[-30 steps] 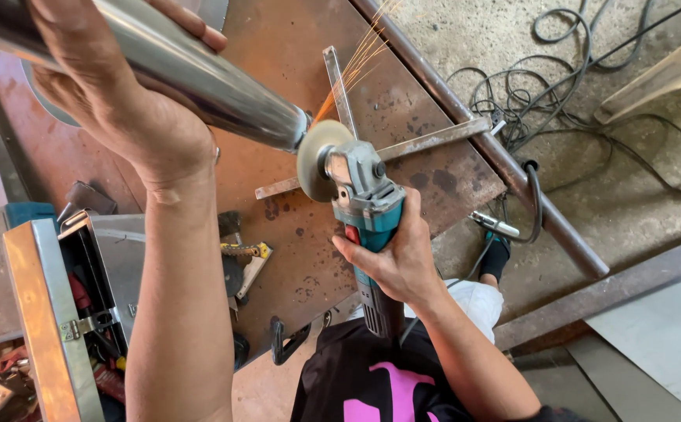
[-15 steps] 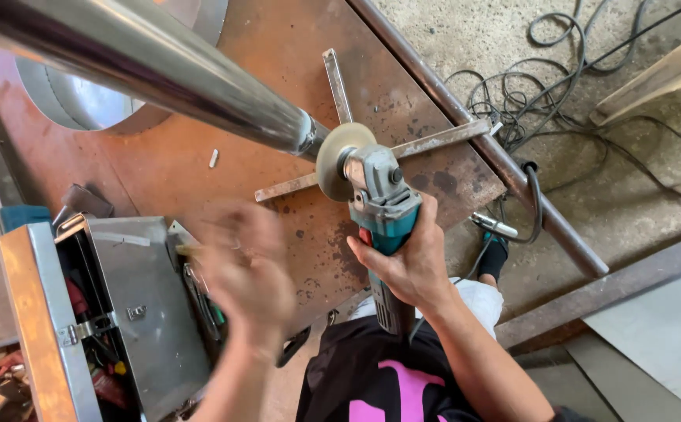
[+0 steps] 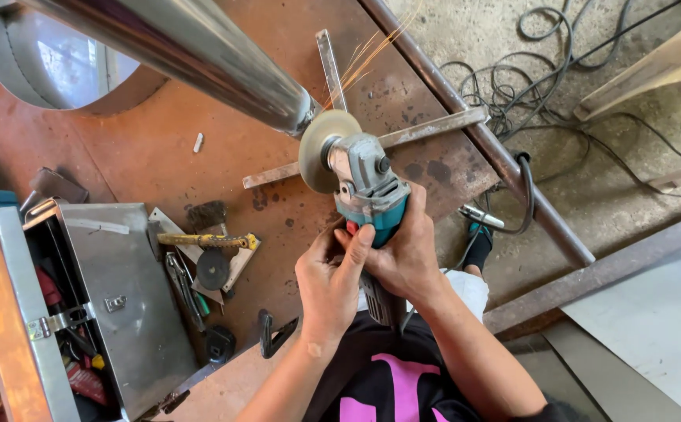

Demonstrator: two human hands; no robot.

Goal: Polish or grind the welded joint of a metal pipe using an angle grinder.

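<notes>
A teal and grey angle grinder [image 3: 368, 187] has its disc [image 3: 321, 148] against the end of a shiny steel pipe [image 3: 192, 51], and orange sparks fly up from the contact. My right hand [image 3: 407, 250] wraps the grinder's body. My left hand [image 3: 328, 281] grips the same body from the left side, just below the red switch. The pipe runs from the upper left above a rusty steel table [image 3: 160, 148].
An open metal toolbox [image 3: 90, 305] with tools stands at the left. Pliers, a brush and a spare disc [image 3: 212, 268] lie beside it. Flat steel bars [image 3: 426, 129] form a cross on the table. Black cables [image 3: 559, 86] coil on the concrete floor.
My left hand let go of the pipe, swung down across the table and took hold of the grinder body. The grinder stays at the pipe's end.
</notes>
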